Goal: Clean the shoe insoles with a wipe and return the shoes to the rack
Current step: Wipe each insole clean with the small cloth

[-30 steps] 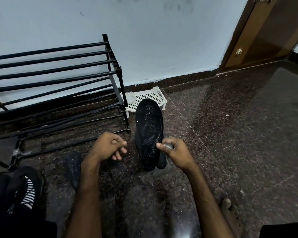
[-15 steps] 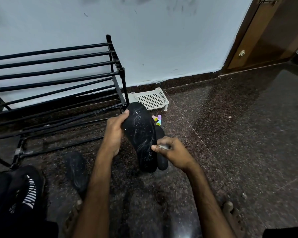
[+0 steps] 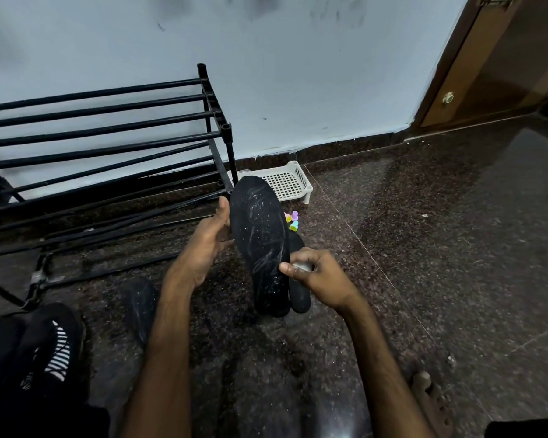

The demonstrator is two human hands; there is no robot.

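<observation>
- Between the two hands, an insole (image 3: 260, 235) stands nearly upright, toe end up; its dark face is streaked and flecked with white; whether its heel touches the floor (image 3: 424, 248) I cannot tell
- left hand (image 3: 208, 240) grips the insole by its left edge; the thumb lies straight up along that edge, the fingers are hidden behind
- right hand (image 3: 321, 275) has its fingers curled round a white wipe (image 3: 302, 266); its thumb tip presses on the insole's lower right edge
- just under the right hand, close behind the insole, a second insole (image 3: 298, 298) shows
- beyond the left hand, a black rack (image 3: 108, 147) stands against the wall (image 3: 298, 74)
- beyond both hands, a white basket (image 3: 285, 181) sits on the floor; small coloured toys (image 3: 293, 221) lie between it and the right hand
- left of the left forearm, a dark piece (image 3: 143, 308) lies flat, too blurred to name; further left, a black shoe (image 3: 35, 349) with white stripes
</observation>
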